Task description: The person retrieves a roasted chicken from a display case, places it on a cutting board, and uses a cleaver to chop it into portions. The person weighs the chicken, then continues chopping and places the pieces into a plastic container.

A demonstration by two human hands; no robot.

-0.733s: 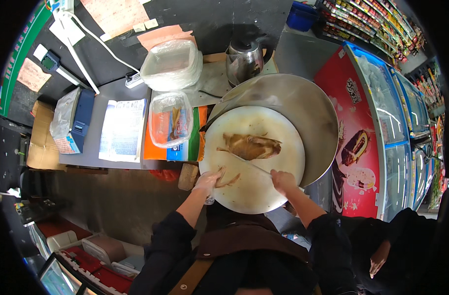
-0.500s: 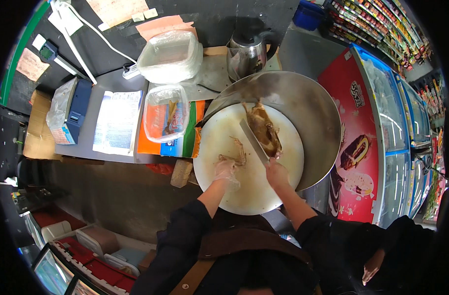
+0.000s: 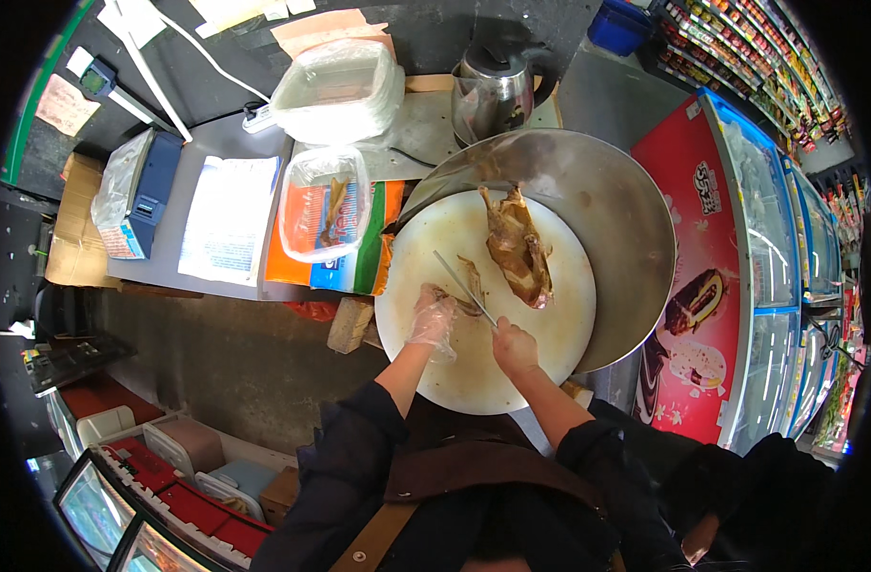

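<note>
Head view: right hand (image 3: 515, 348) grips knife (image 3: 459, 281), left hand (image 3: 434, 319) meat piece (image 3: 474, 275), one strip (image 3: 335, 208) tubbed at ten o'clock, bird (image 3: 516, 246) seemingly undivided at one.

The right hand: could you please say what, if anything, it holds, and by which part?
The right hand holds a knife by its handle end.

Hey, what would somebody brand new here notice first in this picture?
Probably the brown cooked bird, lying right of centre on the round white chopping board. Then the knife in the right hand, angled left of the bird, near the left hand in its clear plastic glove. Farther right, the bright red ice-cream freezer stands out.
</note>
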